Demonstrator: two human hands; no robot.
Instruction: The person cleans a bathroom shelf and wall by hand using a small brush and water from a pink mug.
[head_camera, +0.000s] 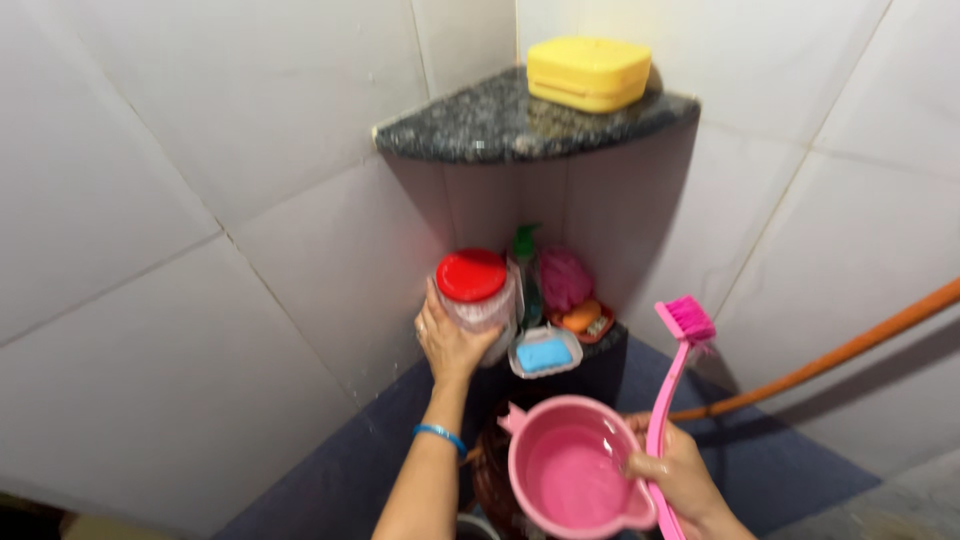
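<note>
Two hands are engaged. Left hand (452, 345), frame centre, has fingers clamped on the clear plastic jar with red lid (474, 290), not yet lifted off the lower corner shelf (610, 345). Right hand (680, 480), lower right, grips pink plastic mug (572, 475) and pink long-handled brush (678, 345).

One head-worn camera looks steeply down, close over both arms, into a tiled corner with stone shelves (520, 125).

Lower corner shelf (612, 340): clear round jar (478, 300) with red lid, at left. Green-capped bottle (527, 270) stands just behind it. Upper granite shelf (480, 125): closed rectangular yellow box (588, 72).
</note>
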